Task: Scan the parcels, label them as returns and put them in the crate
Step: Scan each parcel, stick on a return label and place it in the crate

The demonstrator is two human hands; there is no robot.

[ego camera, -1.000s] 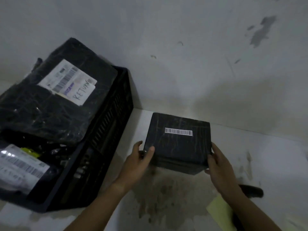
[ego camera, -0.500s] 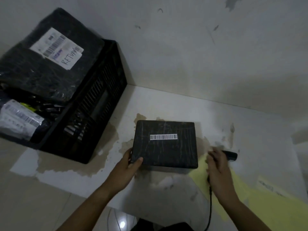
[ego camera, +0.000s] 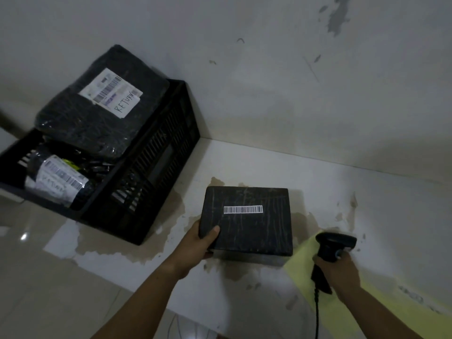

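Grips box (ego camera: 247, 221) in left hand (ego camera: 198, 243), scanner (ego camera: 330, 248) in right hand (ego camera: 340, 272). Marked bags (ego camera: 97, 123) in crate (ego camera: 156, 167), upper left; box likely not scanned yet.

One view only is given: a wide-angle camera worn on the head, pointed forward and down at the tabletop (ego camera: 244, 162) from close range. The crate (ego camera: 156, 167) is framed at left, the wall (ego camera: 269, 81) behind, the forearms (ego camera: 151, 289) cut by the lower edge.
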